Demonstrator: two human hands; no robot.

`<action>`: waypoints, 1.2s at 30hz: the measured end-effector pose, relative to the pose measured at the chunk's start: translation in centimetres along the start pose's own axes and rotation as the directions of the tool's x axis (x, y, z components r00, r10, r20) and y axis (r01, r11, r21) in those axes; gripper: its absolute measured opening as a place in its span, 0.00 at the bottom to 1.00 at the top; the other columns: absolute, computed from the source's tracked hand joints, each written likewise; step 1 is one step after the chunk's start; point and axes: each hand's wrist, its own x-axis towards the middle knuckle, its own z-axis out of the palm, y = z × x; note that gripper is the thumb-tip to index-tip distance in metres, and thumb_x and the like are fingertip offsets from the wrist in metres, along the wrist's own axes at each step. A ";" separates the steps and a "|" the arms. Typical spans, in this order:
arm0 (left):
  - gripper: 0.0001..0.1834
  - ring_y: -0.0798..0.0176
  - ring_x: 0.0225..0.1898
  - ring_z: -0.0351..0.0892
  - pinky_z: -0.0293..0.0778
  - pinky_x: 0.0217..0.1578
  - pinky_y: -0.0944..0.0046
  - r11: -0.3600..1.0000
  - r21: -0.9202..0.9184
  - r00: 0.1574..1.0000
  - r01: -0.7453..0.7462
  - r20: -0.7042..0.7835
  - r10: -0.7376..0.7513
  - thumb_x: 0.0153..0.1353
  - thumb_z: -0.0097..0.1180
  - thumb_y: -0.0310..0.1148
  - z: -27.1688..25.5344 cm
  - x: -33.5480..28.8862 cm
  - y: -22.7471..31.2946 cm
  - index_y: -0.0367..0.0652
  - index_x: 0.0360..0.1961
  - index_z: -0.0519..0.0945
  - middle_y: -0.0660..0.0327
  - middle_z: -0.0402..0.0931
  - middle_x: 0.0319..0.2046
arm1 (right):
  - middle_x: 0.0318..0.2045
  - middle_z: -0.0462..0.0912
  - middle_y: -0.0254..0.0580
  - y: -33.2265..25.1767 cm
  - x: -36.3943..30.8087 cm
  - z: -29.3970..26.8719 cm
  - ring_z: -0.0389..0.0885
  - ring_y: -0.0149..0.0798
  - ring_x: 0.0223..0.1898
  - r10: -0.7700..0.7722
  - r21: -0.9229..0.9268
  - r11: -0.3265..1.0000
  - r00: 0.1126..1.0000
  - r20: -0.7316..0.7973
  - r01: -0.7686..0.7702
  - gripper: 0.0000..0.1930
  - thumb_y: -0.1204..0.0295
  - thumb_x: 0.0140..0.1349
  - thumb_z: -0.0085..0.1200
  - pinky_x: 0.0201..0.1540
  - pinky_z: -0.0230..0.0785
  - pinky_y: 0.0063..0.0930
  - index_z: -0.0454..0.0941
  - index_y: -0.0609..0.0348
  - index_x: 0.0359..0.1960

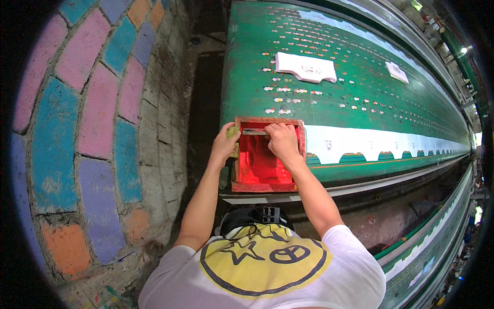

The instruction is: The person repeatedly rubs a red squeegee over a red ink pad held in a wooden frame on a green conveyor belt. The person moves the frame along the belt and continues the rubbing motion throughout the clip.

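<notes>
A wooden screen-printing frame [260, 187] lies at the near left end of a long green table [247, 67]. Wet red ink [265, 167] coats the inside of it. My right hand [284, 143] reaches in over the far right part, its fingers closed around a squeegee [254, 132] that lies crosswise near the far rim. My left hand [225, 144] wraps the left side of the frame, where a yellow-green patch [232, 132] shows by the fingers. Right beside the frame, a row of white cut fabric pieces [350, 139] with small dark prints runs along the near edge.
Farther back on the table sit a stack of white cut pieces [305, 68] and a smaller stack [397, 72]. Rows of small coloured spots mark the green surface. A brick wall [98, 108] painted in several colours rises at left. Another green table [427, 268] stands at lower right.
</notes>
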 end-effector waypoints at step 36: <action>0.48 0.45 0.55 0.83 0.78 0.56 0.51 0.965 0.225 0.986 -0.136 -0.061 0.153 0.47 0.72 0.27 1.5 -0.9 -1.0 0.54 0.72 0.66 0.45 0.82 0.55 | 0.44 0.86 0.38 -6.3 -10.2 -3.8 0.81 0.43 0.47 0.069 0.025 0.997 0.995 0.077 -0.071 0.18 0.78 0.49 0.59 0.47 0.69 0.42 0.83 0.57 0.45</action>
